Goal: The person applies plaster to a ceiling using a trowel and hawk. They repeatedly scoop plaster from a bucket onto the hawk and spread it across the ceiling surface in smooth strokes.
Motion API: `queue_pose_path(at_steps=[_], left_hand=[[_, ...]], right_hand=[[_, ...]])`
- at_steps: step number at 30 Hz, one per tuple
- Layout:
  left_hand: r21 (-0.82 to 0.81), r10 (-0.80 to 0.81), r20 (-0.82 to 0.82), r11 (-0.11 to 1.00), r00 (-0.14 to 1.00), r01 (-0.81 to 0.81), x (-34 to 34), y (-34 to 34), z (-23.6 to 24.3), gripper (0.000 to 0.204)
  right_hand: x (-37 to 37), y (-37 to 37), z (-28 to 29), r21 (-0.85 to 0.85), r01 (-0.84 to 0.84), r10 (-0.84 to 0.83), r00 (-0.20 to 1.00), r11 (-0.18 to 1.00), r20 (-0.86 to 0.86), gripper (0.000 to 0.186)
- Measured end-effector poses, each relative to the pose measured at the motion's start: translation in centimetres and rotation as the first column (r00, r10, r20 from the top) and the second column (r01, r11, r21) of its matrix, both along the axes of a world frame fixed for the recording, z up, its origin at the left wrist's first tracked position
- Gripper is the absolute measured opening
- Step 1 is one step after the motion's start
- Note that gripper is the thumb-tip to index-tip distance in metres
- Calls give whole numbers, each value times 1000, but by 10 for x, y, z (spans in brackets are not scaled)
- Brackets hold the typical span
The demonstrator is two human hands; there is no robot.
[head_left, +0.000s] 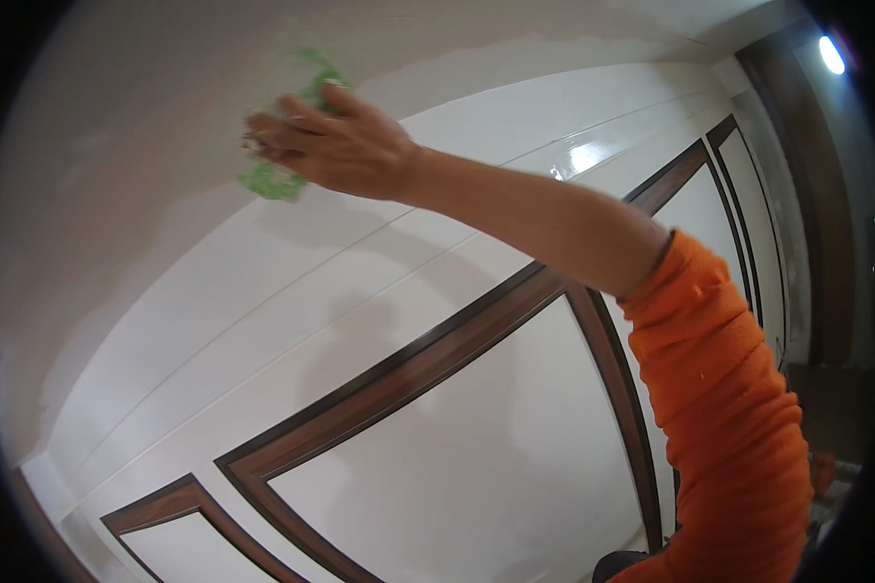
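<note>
One green scrubbing pad (280, 173) is all I have in hand here, pressed flat against the pale grey wall (117, 175) just above the top edge of the white panelled cabinet front (437, 428). My right hand (329, 144) lies over it with the fingers (277, 126) close together and curled lightly round the pad, so only its frayed green edges show above and below the knuckles. The arm reaches up from the lower right, its orange sleeve (724, 408) pushed back past the elbow. My left hand is out of view. Below the hand run the glossy white rails and the dark brown trim (399, 374) framing the panels. To wipe well here, I judge I should keep the palm flat so the pad bears evenly, work in short overlapping strokes along the seam, and not let the pad slip onto the gloss, which looks as if it might scratch.
</note>
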State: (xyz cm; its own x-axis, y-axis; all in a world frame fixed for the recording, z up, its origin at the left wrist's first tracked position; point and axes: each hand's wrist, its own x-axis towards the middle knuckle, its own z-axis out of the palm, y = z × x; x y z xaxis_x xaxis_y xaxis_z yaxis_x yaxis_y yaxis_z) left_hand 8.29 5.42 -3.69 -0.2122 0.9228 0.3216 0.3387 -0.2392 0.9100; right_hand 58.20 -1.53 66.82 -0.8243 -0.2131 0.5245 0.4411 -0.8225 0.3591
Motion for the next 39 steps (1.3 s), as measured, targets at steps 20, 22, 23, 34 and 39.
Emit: queue_pose_path(at_steps=[20,22,23,34,39], left_hand=[[-34,-4,16,999,1000,5,21,0,-4,42],[-36,-2,20,999,1000,2,19,-3,-6,42],[-40,6,21,999,1000,-5,18,-6,-6,42],[-24,29,21,999,999,-28,4,-15,-2,41],[-12,12,2,1000,1000,-12,-6,-8,4,40]], right_hand=[[279,-61,-65,198,-553,511,498,810,-700,44],[250,-39,-85,379,-874,726,-45,305,-687,38],[233,-30,-95,456,-889,642,-378,-51,-667,36],[108,18,0,281,-238,176,-957,-930,-229,35],[96,-11,68,209,-386,320,-902,-898,-291,28]])
